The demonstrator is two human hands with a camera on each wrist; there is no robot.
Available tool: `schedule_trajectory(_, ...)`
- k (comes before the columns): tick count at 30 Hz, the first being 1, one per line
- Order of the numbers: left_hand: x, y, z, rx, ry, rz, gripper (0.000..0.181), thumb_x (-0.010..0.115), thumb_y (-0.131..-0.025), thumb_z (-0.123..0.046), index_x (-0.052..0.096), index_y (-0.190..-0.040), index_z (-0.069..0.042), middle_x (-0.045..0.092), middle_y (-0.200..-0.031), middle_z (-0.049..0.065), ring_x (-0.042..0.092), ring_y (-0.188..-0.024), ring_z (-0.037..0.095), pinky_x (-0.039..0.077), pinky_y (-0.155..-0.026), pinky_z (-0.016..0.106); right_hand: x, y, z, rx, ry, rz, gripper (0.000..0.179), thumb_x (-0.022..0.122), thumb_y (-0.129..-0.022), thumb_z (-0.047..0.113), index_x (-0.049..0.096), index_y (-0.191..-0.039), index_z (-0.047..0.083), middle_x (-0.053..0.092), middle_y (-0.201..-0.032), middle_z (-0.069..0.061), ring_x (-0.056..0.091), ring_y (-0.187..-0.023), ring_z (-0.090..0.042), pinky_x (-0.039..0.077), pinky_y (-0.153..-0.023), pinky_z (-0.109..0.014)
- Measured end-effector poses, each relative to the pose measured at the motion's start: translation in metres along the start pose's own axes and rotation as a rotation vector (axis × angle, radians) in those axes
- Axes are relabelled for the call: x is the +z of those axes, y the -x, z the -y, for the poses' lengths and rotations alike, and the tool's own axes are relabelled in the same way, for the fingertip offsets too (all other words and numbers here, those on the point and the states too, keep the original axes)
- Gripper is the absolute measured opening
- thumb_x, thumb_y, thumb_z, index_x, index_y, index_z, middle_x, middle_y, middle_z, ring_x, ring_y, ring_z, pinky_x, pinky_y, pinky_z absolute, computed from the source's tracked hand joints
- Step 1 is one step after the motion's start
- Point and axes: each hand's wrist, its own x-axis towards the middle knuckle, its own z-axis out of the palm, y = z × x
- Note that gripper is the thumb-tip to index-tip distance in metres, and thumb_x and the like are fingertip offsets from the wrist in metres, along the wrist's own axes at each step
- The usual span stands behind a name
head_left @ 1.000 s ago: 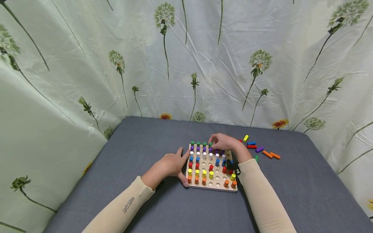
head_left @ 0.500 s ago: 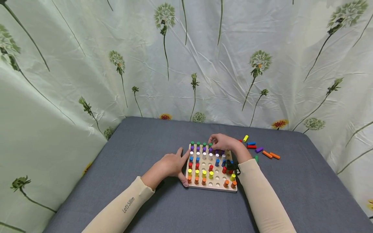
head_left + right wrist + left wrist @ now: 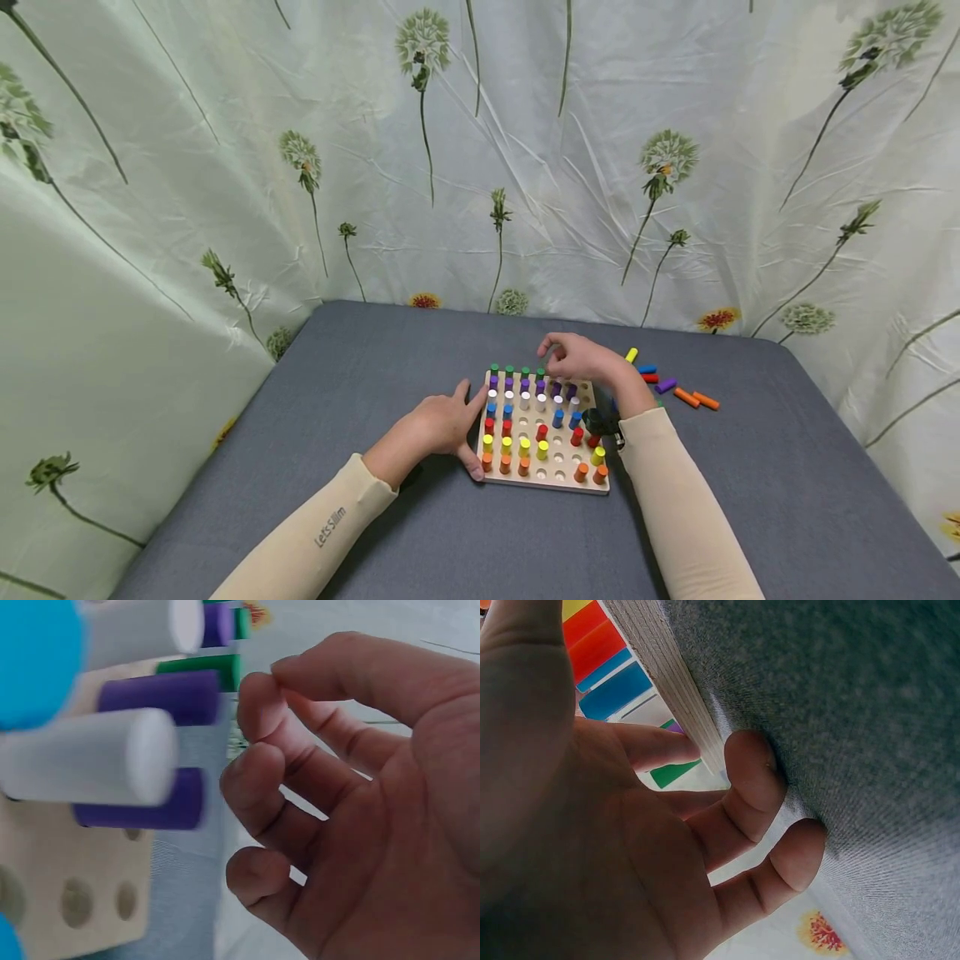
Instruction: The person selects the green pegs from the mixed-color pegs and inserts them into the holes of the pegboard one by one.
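Observation:
A wooden pegboard (image 3: 551, 477) stands on the grey cloth, filled with rows of coloured pegs. My left hand (image 3: 438, 425) lies at its left side, fingers spread, thumb at the near corner and index finger along the edge. In the left wrist view that index fingertip (image 3: 686, 750) meets the board's side (image 3: 660, 667). Above the back edge hovers my right hand (image 3: 581, 358), fingers loosely bent and nothing between them. Just below it, a green peg (image 3: 540, 374) ends the back row of green ones. Purple pegs (image 3: 161, 697) and a white peg (image 3: 82, 757) stand near the right fingers.
Loose pegs lie right of the board: a yellow peg (image 3: 632, 355), a blue peg (image 3: 647, 369), a purple peg (image 3: 665, 386) and orange pegs (image 3: 705, 401), among others. A flowered curtain (image 3: 465, 167) hangs behind the table. Some board holes (image 3: 77, 902) are bare.
My right hand has let go of the green peg in the back row and risen slightly away from it. The left hand has stayed at the board's side.

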Motion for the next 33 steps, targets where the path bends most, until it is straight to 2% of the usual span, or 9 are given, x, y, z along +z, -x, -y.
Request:
schedule_trajectory(3,0.001,0.0,0.001,0.001,-0.002,0.004,0.143,0.085,-0.062,-0.082,0.015,-0.172,-0.024,0.024,-0.176,0.017,0.065,-0.123,0.031,0.055,-0.109,0.046,-0.006,0.005,0.001,-0.035,-0.004,-0.039,0.035,0.054,-0.103,0.007,0.053,-0.137,-0.003,0.053,-0.076,-0.003,0.038,-0.063,-0.016,0.039,-0.068,-0.034)
schedule_trajectory(7,0.001,-0.001,0.002,0.001,-0.009,0.008,0.142,0.084,-0.063,-0.082,0.014,-0.172,-0.024,0.024,-0.176,0.017,0.064,-0.126,0.032,0.054,-0.11,0.046,-0.011,0.012,0.003,-0.056,-0.028,-0.08,0.03,0.054,-0.104,0.007,0.055,-0.132,-0.001,0.066,-0.089,-0.014,0.053,-0.075,-0.025,0.047,-0.076,-0.042)
schedule_trajectory(10,0.001,-0.001,0.002,0.002,-0.005,0.012,0.142,0.084,-0.063,-0.082,0.014,-0.172,-0.024,0.023,-0.176,0.017,0.063,-0.129,0.033,0.053,-0.112,0.047,-0.013,0.018,0.003,-0.07,-0.025,-0.104,0.026,0.055,-0.105,0.007,0.056,-0.13,0.001,0.068,-0.091,-0.014,0.06,-0.089,-0.033,0.051,-0.084,-0.047)
schedule_trajectory(11,0.001,-0.001,0.002,0.003,-0.004,0.013,0.142,0.084,-0.063,-0.082,0.013,-0.173,-0.024,0.023,-0.176,0.017,0.063,-0.129,0.033,0.053,-0.112,0.047,-0.014,0.02,0.002,-0.076,-0.023,-0.111,0.026,0.055,-0.105,0.008,0.056,-0.129,0.001,0.067,-0.089,-0.013,0.061,-0.089,-0.033,0.051,-0.084,-0.047)
schedule_trajectory(17,0.001,0.0,0.001,0.005,-0.001,0.014,0.142,0.084,-0.063,-0.082,0.014,-0.172,-0.024,0.023,-0.176,0.017,0.063,-0.13,0.033,0.053,-0.112,0.047,-0.019,0.036,-0.001,-0.087,-0.007,-0.153,0.027,0.056,-0.102,0.009,0.056,-0.127,0.001,0.057,-0.077,-0.001,0.044,-0.069,-0.018,0.041,-0.069,-0.035)
schedule_trajectory(22,0.001,0.0,0.002,0.012,0.006,0.013,0.142,0.084,-0.063,-0.082,0.015,-0.172,-0.024,0.023,-0.176,0.017,0.063,-0.13,0.034,0.053,-0.112,0.048,-0.024,0.048,-0.009,-0.066,-0.012,-0.183,0.028,0.055,-0.1,0.008,0.055,-0.127,0.001,0.051,-0.075,0.0,0.041,-0.066,-0.016,0.04,-0.068,-0.034)
schedule_trajectory(26,0.003,-0.001,0.004,0.026,0.004,0.004,0.142,0.084,-0.064,-0.082,0.014,-0.172,-0.023,0.023,-0.176,0.018,0.063,-0.13,0.034,0.052,-0.112,0.047,-0.029,0.058,-0.018,-0.053,-0.008,-0.215,0.027,0.055,-0.101,0.009,0.055,-0.127,0.001,0.055,-0.08,-0.005,0.046,-0.072,-0.02,0.041,-0.072,-0.037)
schedule_trajectory(30,0.005,-0.002,0.005,0.033,0.006,-0.003,0.142,0.084,-0.064,-0.082,0.014,-0.172,-0.022,0.022,-0.177,0.018,0.062,-0.132,0.033,0.051,-0.114,0.046,-0.031,0.067,-0.026,-0.044,0.004,-0.236,0.026,0.056,-0.103,0.01,0.055,-0.127,0.001,0.064,-0.088,-0.007,0.06,-0.085,-0.025,0.048,-0.082,-0.038)
schedule_trajectory(33,0.006,-0.003,0.005,0.032,0.01,-0.004,0.143,0.084,-0.063,-0.082,0.014,-0.172,-0.023,0.022,-0.177,0.018,0.062,-0.132,0.034,0.052,-0.114,0.047,-0.032,0.072,-0.03,-0.039,0.024,-0.248,0.028,0.056,-0.103,0.011,0.055,-0.128,-0.001,0.067,-0.092,-0.008,0.064,-0.094,-0.027,0.049,-0.085,-0.038)
